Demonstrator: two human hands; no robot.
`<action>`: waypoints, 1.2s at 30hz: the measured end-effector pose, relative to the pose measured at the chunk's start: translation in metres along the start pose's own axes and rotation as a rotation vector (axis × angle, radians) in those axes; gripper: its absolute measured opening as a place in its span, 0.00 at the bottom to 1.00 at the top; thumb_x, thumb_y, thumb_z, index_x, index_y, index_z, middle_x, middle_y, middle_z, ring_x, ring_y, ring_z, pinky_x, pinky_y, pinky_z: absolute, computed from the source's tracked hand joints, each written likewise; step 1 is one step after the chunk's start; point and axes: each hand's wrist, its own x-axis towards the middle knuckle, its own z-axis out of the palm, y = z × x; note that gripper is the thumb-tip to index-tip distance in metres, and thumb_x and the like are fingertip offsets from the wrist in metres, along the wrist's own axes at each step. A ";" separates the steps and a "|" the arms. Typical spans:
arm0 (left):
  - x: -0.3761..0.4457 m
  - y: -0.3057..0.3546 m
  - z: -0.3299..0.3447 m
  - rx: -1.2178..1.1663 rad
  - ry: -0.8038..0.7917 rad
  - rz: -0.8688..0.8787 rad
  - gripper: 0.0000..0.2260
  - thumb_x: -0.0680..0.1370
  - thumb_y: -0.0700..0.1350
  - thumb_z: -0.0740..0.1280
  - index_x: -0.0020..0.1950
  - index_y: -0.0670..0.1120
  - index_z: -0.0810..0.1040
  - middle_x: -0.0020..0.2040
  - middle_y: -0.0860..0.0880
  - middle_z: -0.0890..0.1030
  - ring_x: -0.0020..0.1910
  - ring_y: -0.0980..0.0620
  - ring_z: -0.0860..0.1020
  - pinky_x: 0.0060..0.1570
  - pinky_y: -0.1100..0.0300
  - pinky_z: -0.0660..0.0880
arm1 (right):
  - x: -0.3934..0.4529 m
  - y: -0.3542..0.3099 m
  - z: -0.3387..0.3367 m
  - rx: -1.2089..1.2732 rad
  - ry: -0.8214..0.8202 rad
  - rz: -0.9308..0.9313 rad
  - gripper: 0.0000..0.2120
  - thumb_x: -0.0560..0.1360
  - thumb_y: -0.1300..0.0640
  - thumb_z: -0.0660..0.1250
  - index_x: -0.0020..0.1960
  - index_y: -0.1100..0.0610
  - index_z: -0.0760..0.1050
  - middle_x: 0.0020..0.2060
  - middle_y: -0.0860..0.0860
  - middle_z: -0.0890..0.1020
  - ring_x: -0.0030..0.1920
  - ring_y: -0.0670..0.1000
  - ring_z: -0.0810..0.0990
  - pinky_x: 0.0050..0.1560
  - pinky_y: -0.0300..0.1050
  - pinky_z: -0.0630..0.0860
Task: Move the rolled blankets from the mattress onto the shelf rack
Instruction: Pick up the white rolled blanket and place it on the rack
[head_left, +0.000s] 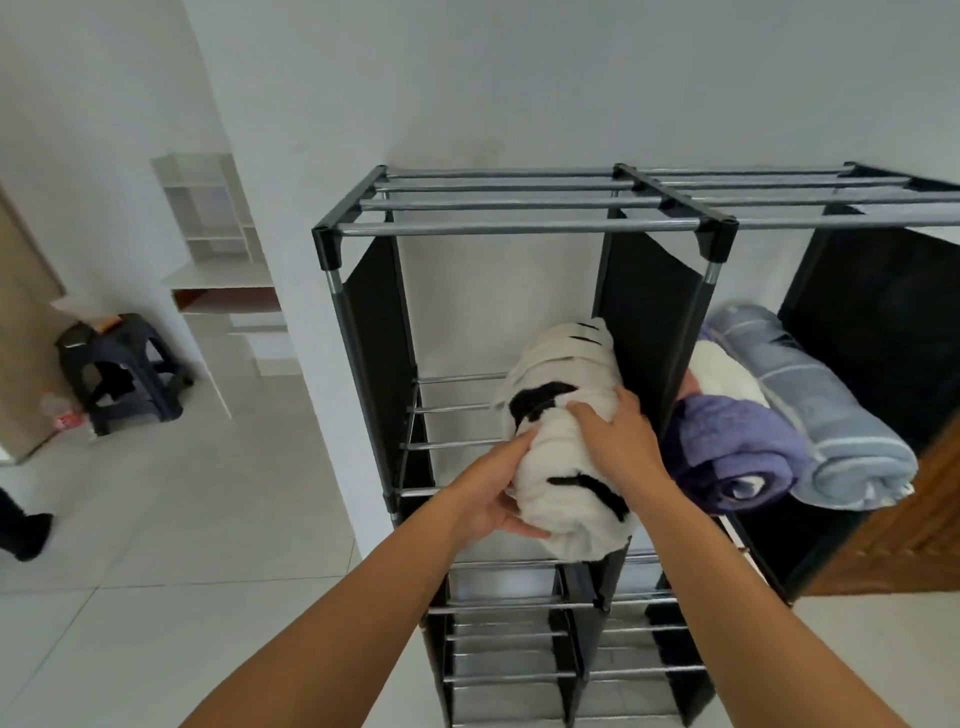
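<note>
**Head view: white-and-black rolled blanket held at the rack's upper left compartment**

Head camera, looking forward and down along two bare forearms toward a black-framed shelf rack (524, 226) with grey metal bars, set against a white wall. Both hands on one white-and-black rolled blanket (563, 431), lying lengthwise on the bar shelf of the upper left compartment, its near end jutting past the front bar, its right side close against the black fabric divider (649, 332). Left hand (498, 493) cupped round the roll's lower left side, fingers curled under it, thumb up along the fabric. Right hand (615, 436) laid on top and to the right, fingers curved over the roll and gripping it. Hands close together, the roll between them.

In the compartment just right of the divider, three more rolls side by side and touching: a purple rolled blanket (727, 452) nearest the divider, a white roll (722, 374) partly hidden behind it, a light blue striped roll (826, 415) at the right.

Lower compartments visible beneath, bars only. Off to the left on the pale tiled floor (171, 519), a dark plastic stool (122, 371) beside a white shelving unit (213, 218).
</note>
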 end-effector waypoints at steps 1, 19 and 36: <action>0.001 0.003 0.000 -0.011 -0.002 -0.017 0.21 0.74 0.62 0.67 0.60 0.49 0.77 0.60 0.41 0.79 0.57 0.40 0.79 0.50 0.40 0.79 | 0.003 -0.002 0.001 0.007 -0.006 0.011 0.37 0.74 0.43 0.63 0.77 0.53 0.53 0.73 0.58 0.66 0.70 0.60 0.67 0.70 0.51 0.64; 0.019 0.036 0.014 0.180 0.068 0.053 0.08 0.79 0.56 0.61 0.47 0.53 0.75 0.45 0.48 0.81 0.42 0.50 0.81 0.41 0.53 0.81 | 0.040 0.002 0.016 -0.247 0.073 -0.087 0.26 0.80 0.48 0.55 0.76 0.55 0.58 0.71 0.60 0.66 0.70 0.61 0.67 0.71 0.55 0.64; -0.005 -0.043 0.086 1.071 -0.138 0.945 0.11 0.76 0.51 0.64 0.43 0.46 0.81 0.32 0.52 0.79 0.31 0.51 0.76 0.37 0.53 0.76 | -0.157 0.161 -0.061 0.006 0.175 0.400 0.15 0.80 0.57 0.60 0.66 0.52 0.70 0.59 0.50 0.75 0.56 0.51 0.76 0.57 0.46 0.73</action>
